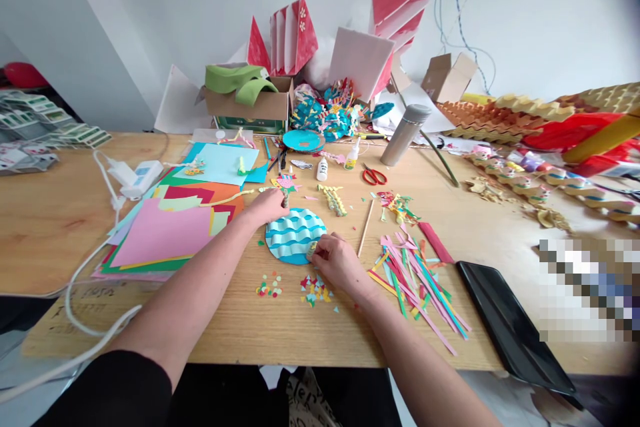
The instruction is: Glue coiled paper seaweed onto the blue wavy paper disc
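A blue paper disc banded with pale wavy strips lies flat on a wooden worktop, between a person's two hands. The right hand, at the disc's lower right edge, is nearly closed, thumb and fingers pinching a small yellowish curled piece. The left hand, just beyond the disc's upper left edge, has its fingers drawn together by a small dark curled piece; whether it grips the piece cannot be told. A pink paper fish lies just past the left hand, a braided yellow paper strip beyond the disc. Paper dots and paper triangles sit on the near side, with cut paper strips to the right and stacked colored paper to the left.
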Motion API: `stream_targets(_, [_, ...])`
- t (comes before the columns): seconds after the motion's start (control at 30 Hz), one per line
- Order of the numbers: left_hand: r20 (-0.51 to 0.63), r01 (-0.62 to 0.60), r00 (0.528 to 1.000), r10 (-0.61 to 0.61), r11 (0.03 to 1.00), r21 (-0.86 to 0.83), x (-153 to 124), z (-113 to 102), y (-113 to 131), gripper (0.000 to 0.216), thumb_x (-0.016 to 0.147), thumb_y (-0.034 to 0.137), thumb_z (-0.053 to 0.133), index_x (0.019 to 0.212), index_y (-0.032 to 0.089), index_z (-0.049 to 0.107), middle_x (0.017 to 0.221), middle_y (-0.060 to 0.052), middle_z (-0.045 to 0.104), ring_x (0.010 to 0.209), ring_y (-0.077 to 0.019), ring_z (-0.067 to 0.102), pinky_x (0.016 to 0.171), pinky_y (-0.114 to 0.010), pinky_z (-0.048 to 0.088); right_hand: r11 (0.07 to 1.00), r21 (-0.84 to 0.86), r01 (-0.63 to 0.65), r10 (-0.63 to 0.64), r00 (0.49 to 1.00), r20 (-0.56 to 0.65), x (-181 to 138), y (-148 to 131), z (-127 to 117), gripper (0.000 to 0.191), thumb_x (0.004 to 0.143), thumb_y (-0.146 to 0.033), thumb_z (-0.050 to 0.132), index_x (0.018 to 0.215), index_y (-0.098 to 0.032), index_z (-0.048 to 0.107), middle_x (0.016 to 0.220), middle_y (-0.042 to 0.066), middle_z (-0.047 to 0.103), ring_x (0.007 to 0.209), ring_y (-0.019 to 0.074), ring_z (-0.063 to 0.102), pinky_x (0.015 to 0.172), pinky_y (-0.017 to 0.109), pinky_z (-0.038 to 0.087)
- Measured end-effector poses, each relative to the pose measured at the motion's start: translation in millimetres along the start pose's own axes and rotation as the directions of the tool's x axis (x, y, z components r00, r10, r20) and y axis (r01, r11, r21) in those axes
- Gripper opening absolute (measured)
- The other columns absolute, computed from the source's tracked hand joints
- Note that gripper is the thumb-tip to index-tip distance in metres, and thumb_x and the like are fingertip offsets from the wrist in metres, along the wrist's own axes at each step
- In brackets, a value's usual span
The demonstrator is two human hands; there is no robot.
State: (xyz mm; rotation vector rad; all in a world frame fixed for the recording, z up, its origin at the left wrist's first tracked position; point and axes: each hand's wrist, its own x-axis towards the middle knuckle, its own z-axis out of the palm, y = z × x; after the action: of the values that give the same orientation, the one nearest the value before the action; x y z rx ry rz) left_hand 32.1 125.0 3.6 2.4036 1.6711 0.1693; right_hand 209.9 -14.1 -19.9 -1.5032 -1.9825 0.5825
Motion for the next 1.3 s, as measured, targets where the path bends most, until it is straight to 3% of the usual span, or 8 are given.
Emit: stream_targets(1.3, [0.041, -0.045, 0.998, 0.045, 0.999, 0.009, 3.3, -1.9, -0.8, 0.011, 0.070, 0.024, 0.059, 0.067, 0.016, 0.066, 0.067, -0.007, 0.066, 0.064, -0.0187, 0.059, 0.060, -0.027, 0.040, 1.000, -0.006, -0.005, 0.005, 1.000, 0.002, -0.4, -0.9, 0.2, 0.021, 0.074, -0.006, 0.063, 0.058, -0.018, 0.059, 0.066, 0.001, 0.059, 0.075, 0.0152, 0.052, 0.066, 0.023, 0.039])
